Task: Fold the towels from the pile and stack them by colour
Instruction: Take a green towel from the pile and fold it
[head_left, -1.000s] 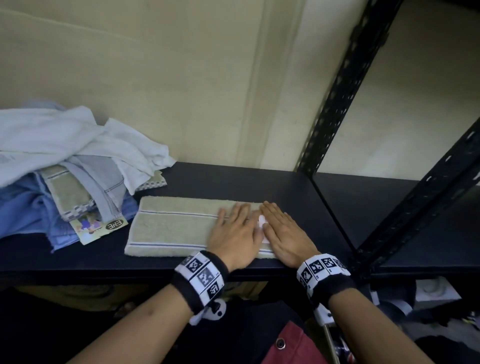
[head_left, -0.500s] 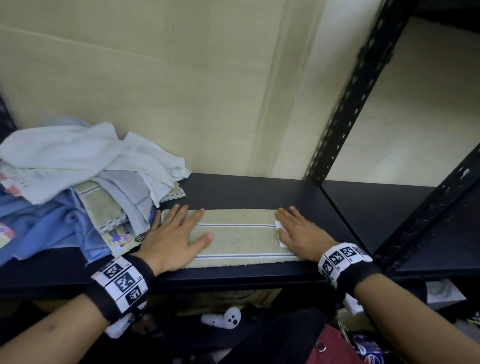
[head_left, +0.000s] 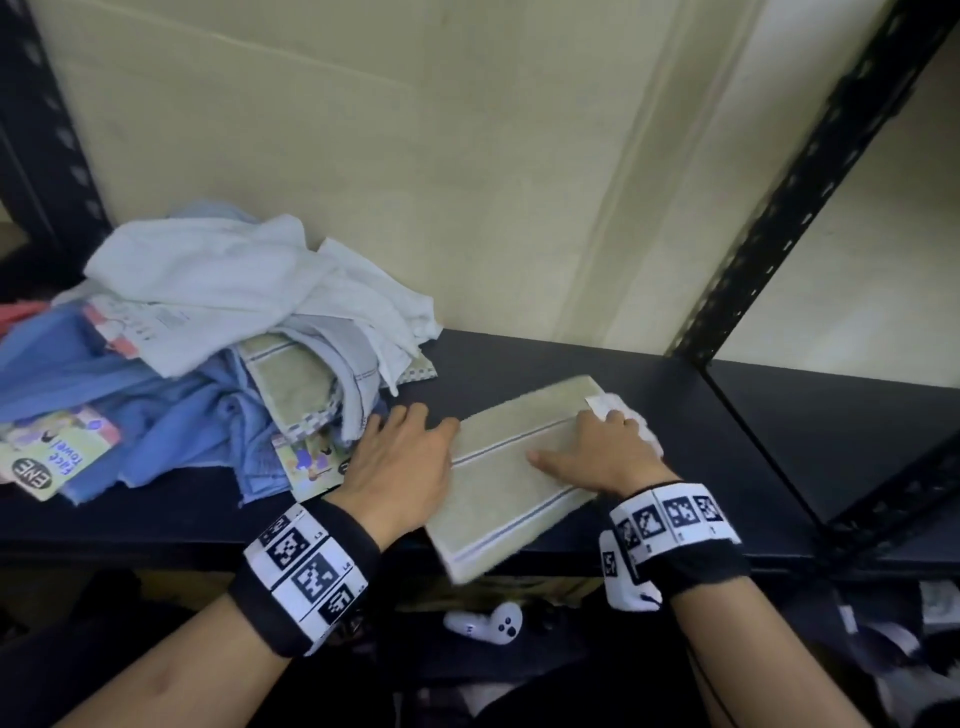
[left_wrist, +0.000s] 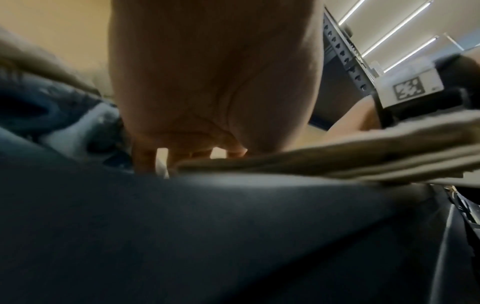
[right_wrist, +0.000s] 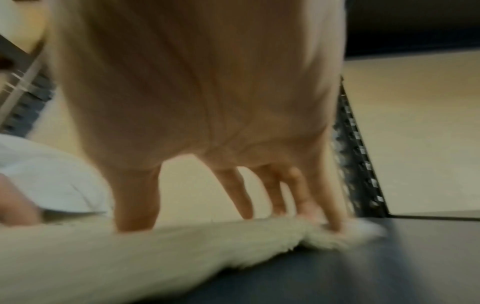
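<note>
- I'm mid-fold on the beige towel: it lies as a folded rectangle on the dark shelf, skewed, near corner hanging over the front edge.
- My left hand lies flat at the towel's left end, fingers straight and close together, tips down on the shelf beside the cloth, not curled round anything; the left wrist view shows the towel's layered edge just beside the palm.
- My right hand rests on the towel's right end, fingers spread and bearing down; fingertips sit at the far corner by the white tag. Whether the outer fingers hook under that edge I cannot tell, too blurred.
- Unfolded pile lies to the left on the same shelf: white, blue and another beige piece mixed, plus card labels.
- No finished stack in view.
- Step, as I judge it: squaring or repositioning the folded beige towel, early in the task.
- Next move likely calls for one more fold or a slide to a clear spot right of the pile, edges kept aligned and pulled back from the shelf lip so it doesn't tip off.
</note>
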